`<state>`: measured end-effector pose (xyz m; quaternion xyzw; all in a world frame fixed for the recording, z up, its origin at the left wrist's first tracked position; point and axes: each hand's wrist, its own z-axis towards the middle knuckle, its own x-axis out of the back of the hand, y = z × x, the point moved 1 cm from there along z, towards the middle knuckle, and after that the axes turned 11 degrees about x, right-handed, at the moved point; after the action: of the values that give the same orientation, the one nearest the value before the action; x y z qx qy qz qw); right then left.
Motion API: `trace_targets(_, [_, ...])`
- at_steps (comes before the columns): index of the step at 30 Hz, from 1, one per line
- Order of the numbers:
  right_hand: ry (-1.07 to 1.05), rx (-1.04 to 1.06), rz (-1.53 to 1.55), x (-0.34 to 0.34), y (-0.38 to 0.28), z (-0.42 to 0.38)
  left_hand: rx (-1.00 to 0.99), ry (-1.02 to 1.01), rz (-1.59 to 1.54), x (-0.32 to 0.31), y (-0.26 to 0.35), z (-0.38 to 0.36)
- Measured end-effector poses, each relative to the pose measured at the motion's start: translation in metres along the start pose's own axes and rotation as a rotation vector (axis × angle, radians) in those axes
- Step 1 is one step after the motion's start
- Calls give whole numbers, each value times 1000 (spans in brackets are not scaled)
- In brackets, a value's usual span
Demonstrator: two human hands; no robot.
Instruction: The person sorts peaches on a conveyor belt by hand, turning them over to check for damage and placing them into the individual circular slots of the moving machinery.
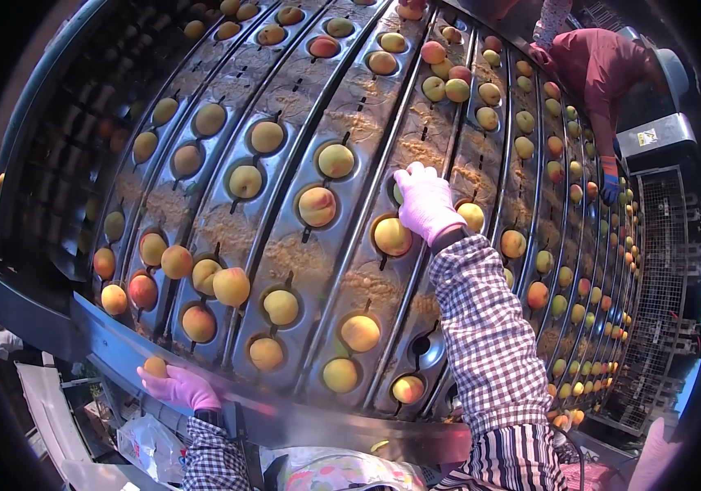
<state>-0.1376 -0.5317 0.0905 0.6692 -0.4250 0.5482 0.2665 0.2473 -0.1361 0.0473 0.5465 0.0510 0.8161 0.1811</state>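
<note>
My left hand [177,388], in a pink glove, is closed around a peach [155,367] beside the front rail of a metal conveyor [252,245]. My right hand [426,201], gloved in pink too, reaches over the middle of the conveyor. Its fingers are curled over a cup, on a greenish peach [398,194] that shows only at its left edge. Just below that hand a yellow peach [393,236] sits in the neighbouring cup. Another peach [471,217] lies to the right of my wrist.
Peaches sit in cups across the slats, with a small cluster [446,80] near the far side. A co-worker in red [596,74] reaches in at the upper right. A plastic bag [152,446] hangs below the front rail [301,405].
</note>
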Motion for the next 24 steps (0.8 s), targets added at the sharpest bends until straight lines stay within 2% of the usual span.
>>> trace_targets(2, [14, -52, 139, 0, 7, 1, 21, -1, -12, -5, 1, 11])
trace_targets(5, [310, -6, 413, -26, 27, -7, 17, -11, -13, -15, 0, 28])
trace_targets(9, [179, -157, 316, -20, 13, -12, -21, 8, 20, -36, -16, 62])
trace_targets(12, [208, -146, 267, -18, 8, -10, 13, -19, 6, -31, 0, 74])
trace_targets(16, [125, -190, 206, -17, 4, -3, 19, -36, 13, -33, 2, 92])
trace_targets(17, [201, -191, 246, -25, 8, -5, 17, -28, 33, -36, 0, 95])
trace_targets(20, [175, -299, 220, -23, -3, -8, 2, -23, 24, -34, 5, 98])
trace_targets(21, [259, -257, 134, -22, -10, -9, 8, -25, 17, -35, 3, 100])
trace_targets(24, [526, -227, 142, -11, -48, -11, 16, -31, 0, -37, 1, 102])
